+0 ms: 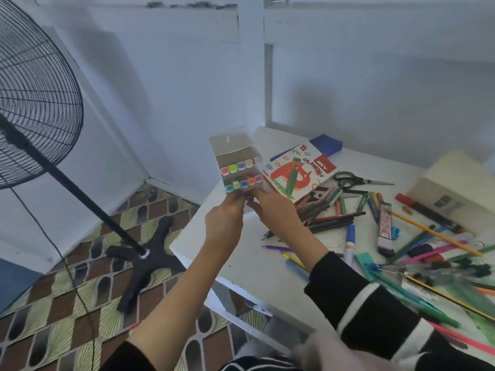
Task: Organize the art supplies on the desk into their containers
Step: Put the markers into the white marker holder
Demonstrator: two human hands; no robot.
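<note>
A black standing fan (pixel 34 87) fills the left. Beside it the white counter (pixel 241 261) carries a cream box (pixel 460 180) at the right, a flat oil pastels box (pixel 300 170) near the back corner, and a loose scatter of pencils (pixel 329 215). The open marker box (pixel 235 159) is held up over the counter's left corner, two rows of coloured caps showing. The left hand (pixel 225 220) and right hand (pixel 276 215) pinch its bottom edge, fingertips close together. Black-handled scissors (pixel 356 179) lie just behind the pencils.

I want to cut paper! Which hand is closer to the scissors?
Right. The right hand holds the marker box on the side towards the scissors; the left hand holds its far side.
</note>
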